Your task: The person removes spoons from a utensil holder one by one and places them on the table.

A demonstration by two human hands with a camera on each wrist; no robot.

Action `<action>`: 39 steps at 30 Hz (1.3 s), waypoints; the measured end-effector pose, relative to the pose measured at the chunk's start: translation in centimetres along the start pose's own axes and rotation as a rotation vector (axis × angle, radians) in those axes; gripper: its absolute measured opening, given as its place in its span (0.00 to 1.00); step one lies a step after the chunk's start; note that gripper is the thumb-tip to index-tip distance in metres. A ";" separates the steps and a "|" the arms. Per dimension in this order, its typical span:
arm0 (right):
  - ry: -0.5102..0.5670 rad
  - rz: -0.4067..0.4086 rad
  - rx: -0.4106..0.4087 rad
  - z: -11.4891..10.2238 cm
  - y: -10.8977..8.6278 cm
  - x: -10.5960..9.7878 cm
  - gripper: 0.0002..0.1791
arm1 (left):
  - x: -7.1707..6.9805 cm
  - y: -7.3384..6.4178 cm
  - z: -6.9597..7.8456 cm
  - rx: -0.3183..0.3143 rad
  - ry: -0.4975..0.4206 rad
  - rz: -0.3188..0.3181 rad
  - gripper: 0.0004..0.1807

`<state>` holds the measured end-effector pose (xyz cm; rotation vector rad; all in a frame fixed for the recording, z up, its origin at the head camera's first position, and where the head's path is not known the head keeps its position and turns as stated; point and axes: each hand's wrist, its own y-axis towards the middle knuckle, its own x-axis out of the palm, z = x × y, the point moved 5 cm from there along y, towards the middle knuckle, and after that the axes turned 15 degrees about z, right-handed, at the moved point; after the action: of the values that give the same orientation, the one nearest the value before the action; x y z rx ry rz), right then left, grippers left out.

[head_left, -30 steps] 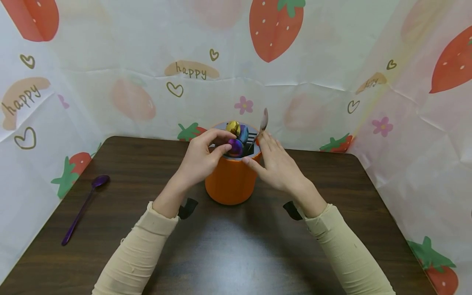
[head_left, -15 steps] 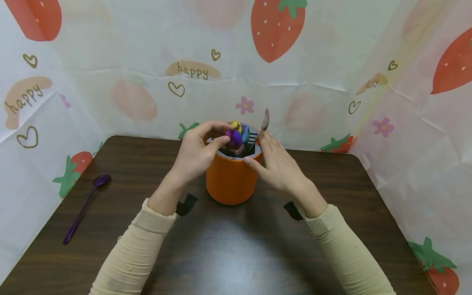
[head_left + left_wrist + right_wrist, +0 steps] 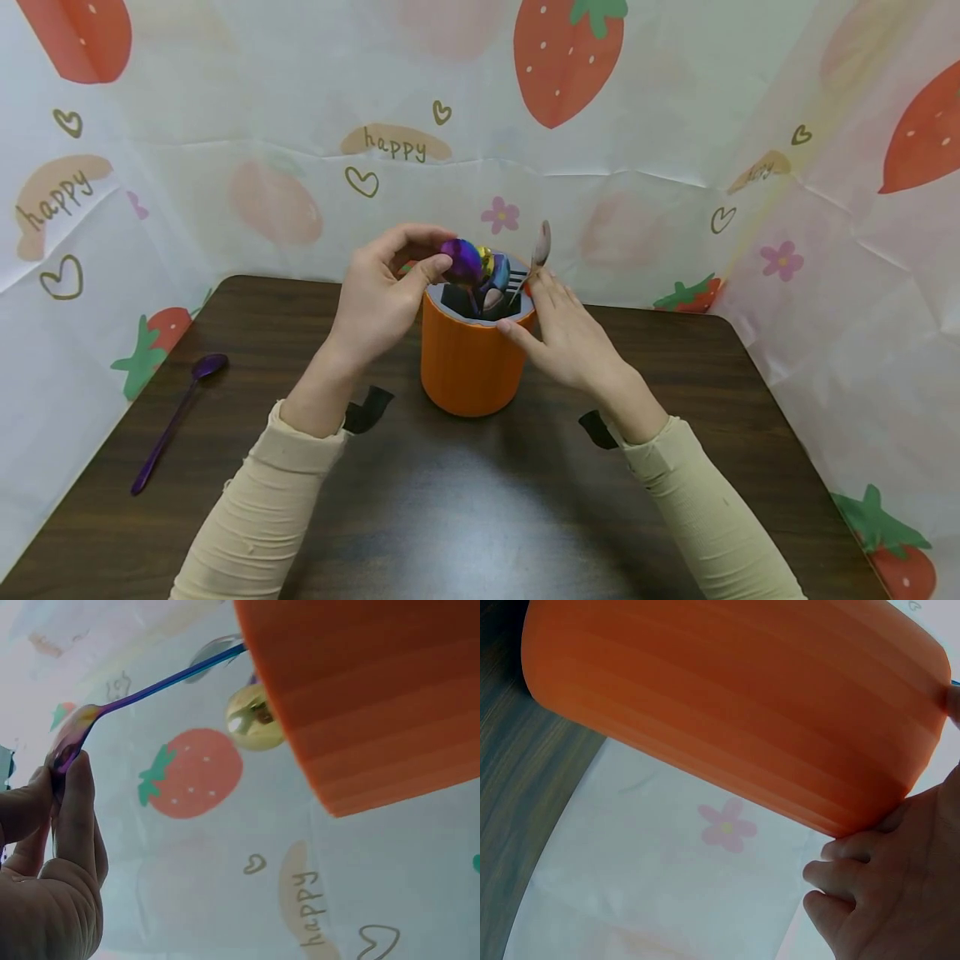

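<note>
My left hand (image 3: 382,296) pinches the bowl of a shiny purple spoon (image 3: 462,265) between thumb and fingers. In the left wrist view the spoon's purple-blue handle (image 3: 165,682) runs into the orange holder (image 3: 375,697), which hides its lower end. My right hand (image 3: 573,342) rests against the holder's right side at the rim, fingers extended, thumb at the front edge. Other cutlery stands in the holder (image 3: 472,367): a gold spoon (image 3: 487,263), a blue one (image 3: 499,275), a silver spoon (image 3: 542,246) leaning right, and a fork (image 3: 516,280).
Another purple spoon (image 3: 180,417) lies on the left of the dark wooden table (image 3: 472,508). Behind and at both sides hangs a white sheet (image 3: 645,108) printed with strawberries, hearts and flowers. A black strap end (image 3: 369,410) hangs from the left wrist.
My left hand has moved left and up, drawing the purple spoon's bowl away from the other spoons. My right hand has stayed at the holder's rim.
</note>
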<state>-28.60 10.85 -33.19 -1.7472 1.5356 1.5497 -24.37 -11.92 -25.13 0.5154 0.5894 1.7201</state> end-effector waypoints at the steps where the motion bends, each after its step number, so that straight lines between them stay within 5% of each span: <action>1: -0.001 -0.001 0.000 0.0 0.0 0.0 0.54 | -0.2 0.1 0.2 0.007 -0.003 0.014 0.12; 15: -0.010 -0.002 0.009 0.1 0.0 0.1 0.55 | -3.8 1.2 2.5 0.067 -0.198 0.178 0.13; 29: 0.002 0.004 0.008 0.1 -0.1 0.1 0.54 | -10.1 2.7 2.4 -0.082 -0.466 0.378 0.14; 34: 0.006 0.004 0.005 0.2 0.0 0.2 0.55 | -12.5 3.1 1.4 -0.102 -0.459 0.407 0.17; 39: 0.009 0.002 0.008 0.2 0.0 0.2 0.55 | -14.3 3.1 -0.1 -0.163 -0.339 0.395 0.16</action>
<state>-28.70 10.88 -33.45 -1.7508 1.5468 1.5362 -23.71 -26.48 -23.69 0.8256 0.1039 1.9707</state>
